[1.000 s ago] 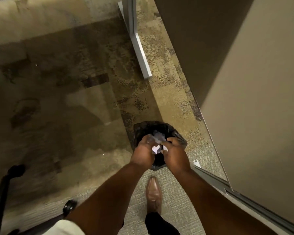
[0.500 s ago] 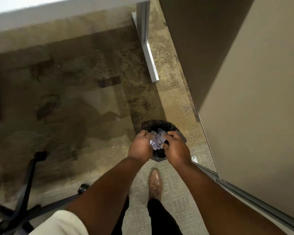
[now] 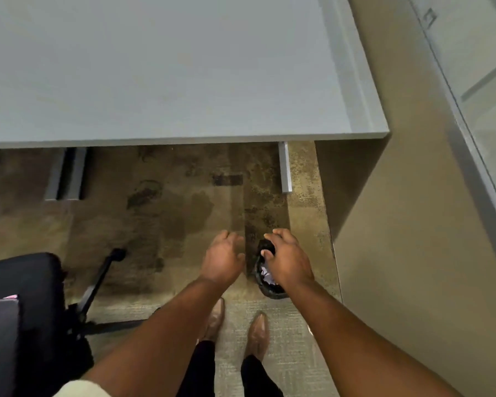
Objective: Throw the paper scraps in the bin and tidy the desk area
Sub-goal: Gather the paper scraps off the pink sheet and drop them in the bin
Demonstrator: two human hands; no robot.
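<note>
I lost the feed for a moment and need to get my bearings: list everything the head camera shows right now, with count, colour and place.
Flat desk top: one, pale grey, upper part of view.
Metal desk legs: two visible, grey, under the desk.
Small bin with black liner: one, on the carpet by the beige panel, partly behind the right hand.
Paper scraps: several, white, inside the bin.
Office chair: one, black, lower left.
Patterned carpet: brown and tan, floor.
Beige side panel: one, right.
Leather shoes: two, brown, bottom centre.
Left hand: open, empty, above the carpet.
Right hand: open, empty, over the bin.
</note>
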